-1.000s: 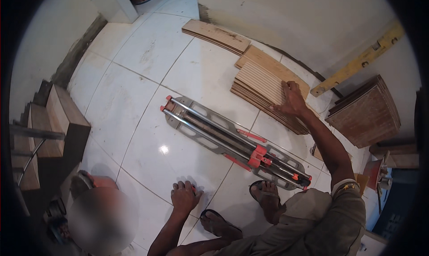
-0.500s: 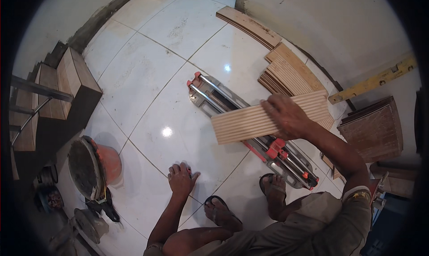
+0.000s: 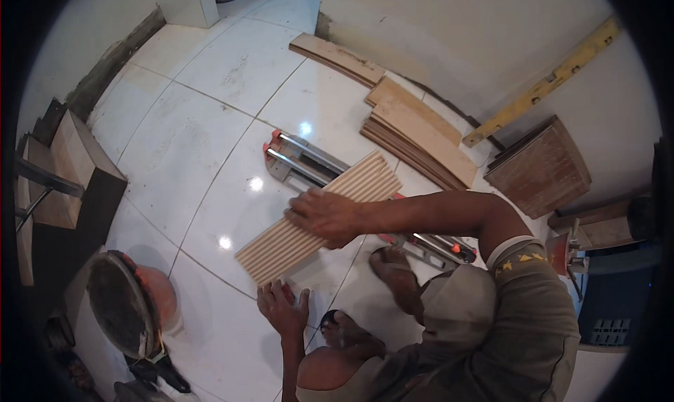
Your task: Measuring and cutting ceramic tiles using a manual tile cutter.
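Note:
My right hand (image 3: 326, 217) is closed over a narrow tile plank (image 3: 372, 181), wood-coloured, with its ridged face up. The plank lies at a slant, its upper end over the tile cutter (image 3: 302, 160), which has steel rails and red end pieces. The plank's lower end reaches to the fingertips of my left hand (image 3: 283, 311). That hand is low by my feet, fingers curled around a small red thing (image 3: 288, 293) mostly hidden by them; its kind does not show.
Stacked tile planks (image 3: 421, 146) lie along the right wall, near a yellow spirit level (image 3: 544, 86) and leaning brown tiles (image 3: 540, 167). A mortar-stained bucket (image 3: 165, 297) stands at left, below tiled steps (image 3: 77, 170). White floor tiles (image 3: 210, 128) surround the cutter.
My right hand has carried the plank left and toward me, off the stack side, and turned it steeper. My left hand has shifted slightly right, to the plank's lower end. The view has shifted too.

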